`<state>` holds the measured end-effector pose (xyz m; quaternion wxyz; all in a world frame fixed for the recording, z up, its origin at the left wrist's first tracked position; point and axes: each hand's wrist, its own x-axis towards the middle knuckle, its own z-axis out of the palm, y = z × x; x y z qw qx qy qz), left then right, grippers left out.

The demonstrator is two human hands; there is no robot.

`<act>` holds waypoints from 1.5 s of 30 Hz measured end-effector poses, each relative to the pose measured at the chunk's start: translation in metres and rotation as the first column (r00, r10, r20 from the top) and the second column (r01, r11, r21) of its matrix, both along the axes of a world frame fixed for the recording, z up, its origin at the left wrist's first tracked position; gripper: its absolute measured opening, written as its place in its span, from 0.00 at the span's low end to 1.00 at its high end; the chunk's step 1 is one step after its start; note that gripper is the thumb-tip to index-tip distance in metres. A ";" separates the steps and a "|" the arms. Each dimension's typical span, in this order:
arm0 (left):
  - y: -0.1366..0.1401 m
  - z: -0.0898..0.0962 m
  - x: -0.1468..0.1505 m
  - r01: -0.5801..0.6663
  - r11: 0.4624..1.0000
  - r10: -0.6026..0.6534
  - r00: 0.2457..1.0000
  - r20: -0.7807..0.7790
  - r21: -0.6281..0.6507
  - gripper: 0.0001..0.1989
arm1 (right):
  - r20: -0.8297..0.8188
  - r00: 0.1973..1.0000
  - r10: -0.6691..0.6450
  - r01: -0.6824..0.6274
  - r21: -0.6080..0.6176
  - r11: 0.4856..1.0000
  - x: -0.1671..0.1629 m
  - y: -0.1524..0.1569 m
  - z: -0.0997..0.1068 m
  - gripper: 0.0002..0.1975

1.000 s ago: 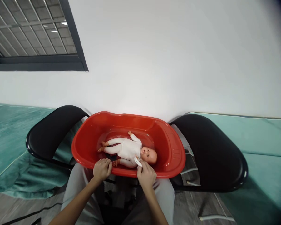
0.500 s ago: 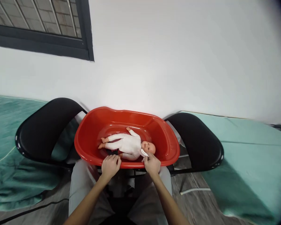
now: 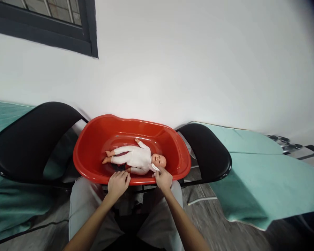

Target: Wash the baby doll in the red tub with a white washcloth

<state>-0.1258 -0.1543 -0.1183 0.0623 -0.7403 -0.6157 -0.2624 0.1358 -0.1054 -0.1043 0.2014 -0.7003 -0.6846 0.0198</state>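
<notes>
A baby doll (image 3: 137,156) in a white suit lies on its back in the red baby bathtub (image 3: 184,157), head to the right and bare feet to the left. My left hand (image 3: 118,184) rests over the near rim with its fingers curled on it, close to the doll's lower hand. Pinched in my right hand (image 3: 163,178) is a small white cloth (image 3: 154,167), held at the near rim beside the doll's head and neck. My right fingertips are partly hidden by the hand itself.
A black chair (image 3: 28,139) stands left of the tub and another black chair (image 3: 206,150) stands right. Green cloth (image 3: 272,181) covers a surface at the right. A white wall (image 3: 172,69) rises behind, and a dark cable (image 3: 47,225) crosses the floor.
My view has turned to the right, so the tub and chairs sit further left. Both hands keep the same places on the tub; the white cloth stays in my right hand.
</notes>
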 end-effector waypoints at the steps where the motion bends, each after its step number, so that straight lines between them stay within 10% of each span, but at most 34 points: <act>1: 0.000 0.000 0.001 -0.006 1.000 0.006 1.000 0.004 0.005 0.14 | 0.009 1.000 0.007 -0.007 0.009 1.000 0.001 0.000 -0.001 0.11; 16: 0.004 0.001 0.002 -0.050 0.997 0.046 0.997 -0.061 -0.057 0.13 | -0.062 0.994 0.094 -0.066 0.352 0.934 0.006 0.004 -0.020 0.15; 45: 0.004 0.003 0.002 -0.059 0.993 0.051 0.996 -0.078 -0.101 0.14 | -0.078 0.996 0.050 -0.037 0.158 0.987 0.006 0.004 -0.016 0.16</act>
